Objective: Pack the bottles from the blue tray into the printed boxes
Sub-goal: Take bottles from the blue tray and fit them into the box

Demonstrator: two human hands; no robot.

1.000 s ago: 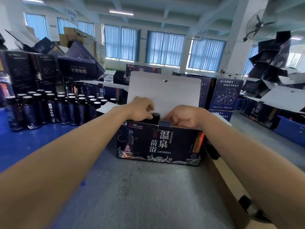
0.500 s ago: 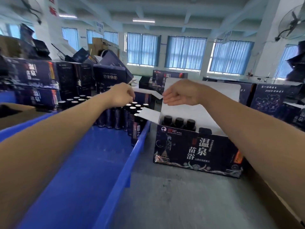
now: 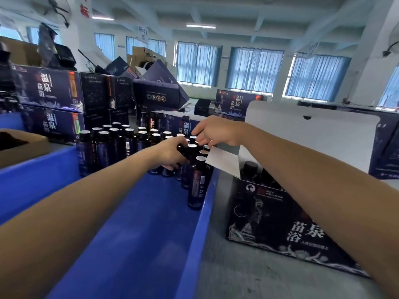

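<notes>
Left hand (image 3: 170,153) fingers clamp an upright bottle (image 3: 191,152) — cap up; right hand (image 3: 213,132) fingers apart.

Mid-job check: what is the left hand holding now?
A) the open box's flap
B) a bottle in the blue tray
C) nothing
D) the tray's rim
B: the left hand curls its fingers round a bottle standing in the blue tray.
</notes>
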